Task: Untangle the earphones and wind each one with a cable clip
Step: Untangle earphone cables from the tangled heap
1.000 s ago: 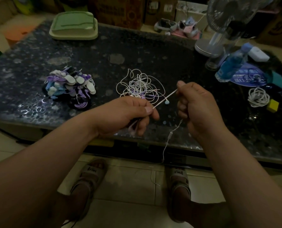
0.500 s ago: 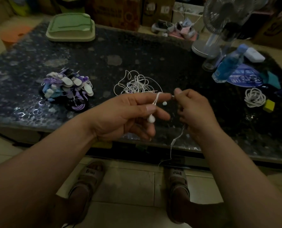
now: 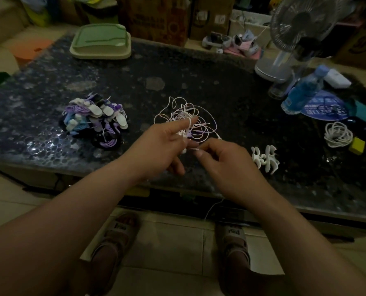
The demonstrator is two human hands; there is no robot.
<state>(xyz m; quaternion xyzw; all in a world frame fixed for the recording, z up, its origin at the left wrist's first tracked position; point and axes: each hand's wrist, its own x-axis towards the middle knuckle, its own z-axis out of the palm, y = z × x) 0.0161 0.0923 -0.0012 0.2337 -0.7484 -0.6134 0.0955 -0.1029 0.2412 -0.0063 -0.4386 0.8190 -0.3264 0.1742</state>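
Observation:
A white earphone cable (image 3: 188, 127) runs over the outstretched index finger of my left hand (image 3: 167, 144), above the table's front edge. An earbud (image 3: 184, 151) hangs by that hand's thumb, which seems to press the cable against a finger. My right hand (image 3: 222, 161), just to the right, pinches the same cable between thumb and forefinger. The rest of the cable drops below the table edge (image 3: 212, 207). Behind my hands lies a tangle of white and purple earphones (image 3: 201, 116). A few white cable clips (image 3: 265, 158) lie right of my right hand.
A pile of wound, clipped earphones (image 3: 94, 120) sits at the left. At the right are a coiled white cable (image 3: 338, 134), a yellow block (image 3: 357, 145) and a blue bottle (image 3: 303, 90). A fan (image 3: 301, 28) and a green lidded tray (image 3: 101, 41) stand at the back.
My left hand has spread its fingers and the cable now loops over its index finger. My right hand has moved left and lower, close to the left hand. The white clips have come into view.

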